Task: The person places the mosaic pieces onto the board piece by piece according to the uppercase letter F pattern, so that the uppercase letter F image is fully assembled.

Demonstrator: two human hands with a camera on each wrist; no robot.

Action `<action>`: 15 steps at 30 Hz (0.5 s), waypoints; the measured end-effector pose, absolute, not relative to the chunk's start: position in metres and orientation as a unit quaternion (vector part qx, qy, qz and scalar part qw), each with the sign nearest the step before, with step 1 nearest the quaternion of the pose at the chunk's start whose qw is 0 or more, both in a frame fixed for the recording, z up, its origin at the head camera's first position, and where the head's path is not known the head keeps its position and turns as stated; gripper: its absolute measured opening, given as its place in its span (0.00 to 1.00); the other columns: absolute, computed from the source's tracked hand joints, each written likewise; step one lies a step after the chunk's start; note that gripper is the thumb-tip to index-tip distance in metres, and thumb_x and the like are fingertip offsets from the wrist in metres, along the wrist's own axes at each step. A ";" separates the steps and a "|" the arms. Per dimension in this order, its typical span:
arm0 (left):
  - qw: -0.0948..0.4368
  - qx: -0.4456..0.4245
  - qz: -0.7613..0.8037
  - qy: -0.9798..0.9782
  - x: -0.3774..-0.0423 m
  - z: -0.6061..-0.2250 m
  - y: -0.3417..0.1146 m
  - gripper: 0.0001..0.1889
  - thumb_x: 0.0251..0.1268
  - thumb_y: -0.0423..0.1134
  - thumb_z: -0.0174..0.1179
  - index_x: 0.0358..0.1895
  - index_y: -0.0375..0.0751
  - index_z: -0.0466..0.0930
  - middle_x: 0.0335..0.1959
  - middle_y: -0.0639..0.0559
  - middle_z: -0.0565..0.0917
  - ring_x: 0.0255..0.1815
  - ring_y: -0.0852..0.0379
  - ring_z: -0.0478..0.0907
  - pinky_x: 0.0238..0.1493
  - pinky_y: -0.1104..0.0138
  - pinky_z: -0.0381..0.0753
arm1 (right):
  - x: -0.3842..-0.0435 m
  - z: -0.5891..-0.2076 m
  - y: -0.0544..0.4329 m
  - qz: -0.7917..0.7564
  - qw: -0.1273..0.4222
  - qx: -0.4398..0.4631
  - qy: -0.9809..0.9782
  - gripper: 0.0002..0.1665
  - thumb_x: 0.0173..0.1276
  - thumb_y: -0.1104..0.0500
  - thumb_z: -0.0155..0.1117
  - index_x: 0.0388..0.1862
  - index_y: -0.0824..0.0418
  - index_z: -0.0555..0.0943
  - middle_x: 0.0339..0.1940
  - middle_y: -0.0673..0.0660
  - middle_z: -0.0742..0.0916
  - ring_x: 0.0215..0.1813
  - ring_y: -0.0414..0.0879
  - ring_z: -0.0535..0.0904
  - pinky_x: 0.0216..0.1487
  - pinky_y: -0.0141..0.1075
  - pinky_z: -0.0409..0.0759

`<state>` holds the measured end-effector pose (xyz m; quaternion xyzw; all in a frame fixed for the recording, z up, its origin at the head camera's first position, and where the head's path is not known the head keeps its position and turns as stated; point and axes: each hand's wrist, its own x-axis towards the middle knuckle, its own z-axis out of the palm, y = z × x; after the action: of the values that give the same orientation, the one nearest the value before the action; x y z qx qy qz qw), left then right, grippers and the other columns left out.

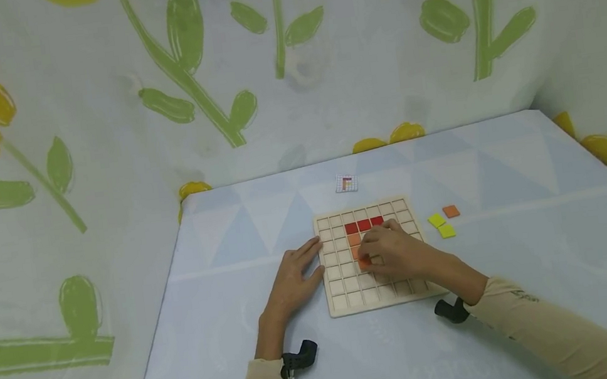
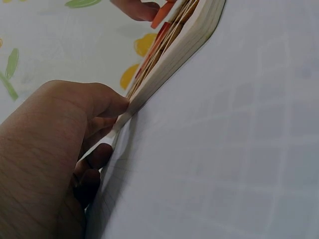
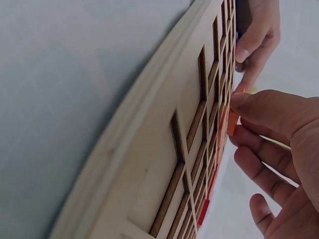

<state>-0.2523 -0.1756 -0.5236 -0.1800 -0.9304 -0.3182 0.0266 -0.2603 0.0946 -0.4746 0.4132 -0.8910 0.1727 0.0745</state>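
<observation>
A wooden grid board lies on the table, with a row of red tiles in its upper cells. Orange tiles run downward below the left end of that row. Between thumb and index finger my right hand pinches another orange tile, tilted at the board's surface, just below the orange ones; the hand covers several cells to the right. My left hand touches the board's left edge with its fingertips, the fingers loosely extended and the thumb apart from them.
Right of the board lie two yellow tiles and a loose orange tile. A small card with a coloured grid pattern lies beyond the board. Flower-printed walls border the table at the back and sides.
</observation>
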 end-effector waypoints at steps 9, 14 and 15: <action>0.035 -0.193 -0.309 -0.931 -0.251 -0.528 -0.176 0.28 0.71 0.46 0.58 0.74 0.52 0.70 0.75 0.66 0.65 0.58 0.57 0.70 0.59 0.56 0.72 | -0.258 -0.478 0.090 0.146 0.040 0.402 -0.903 0.10 0.59 0.52 0.78 0.38 0.52 0.88 0.39 0.45 0.87 0.50 0.44 0.80 0.58 0.52 0.69; 0.035 -0.190 -0.312 -0.930 -0.252 -0.525 -0.176 0.28 0.71 0.46 0.58 0.74 0.51 0.70 0.75 0.65 0.66 0.57 0.57 0.70 0.58 0.56 0.73 | -0.258 -0.477 0.091 0.158 0.043 0.405 -0.899 0.09 0.60 0.54 0.78 0.38 0.53 0.89 0.41 0.47 0.87 0.51 0.46 0.80 0.58 0.52 0.67; 0.033 -0.189 -0.312 -0.930 -0.252 -0.524 -0.176 0.28 0.71 0.46 0.58 0.74 0.51 0.70 0.75 0.65 0.66 0.57 0.57 0.70 0.58 0.56 0.73 | -0.258 -0.478 0.092 0.158 0.044 0.406 -0.899 0.09 0.60 0.54 0.77 0.38 0.53 0.89 0.41 0.47 0.87 0.51 0.46 0.80 0.57 0.52 0.68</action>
<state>-0.2518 -0.1756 -0.5241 -0.1886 -0.9304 -0.3125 0.0327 -0.2577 0.0916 -0.4780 0.4065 -0.8988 0.1580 0.0444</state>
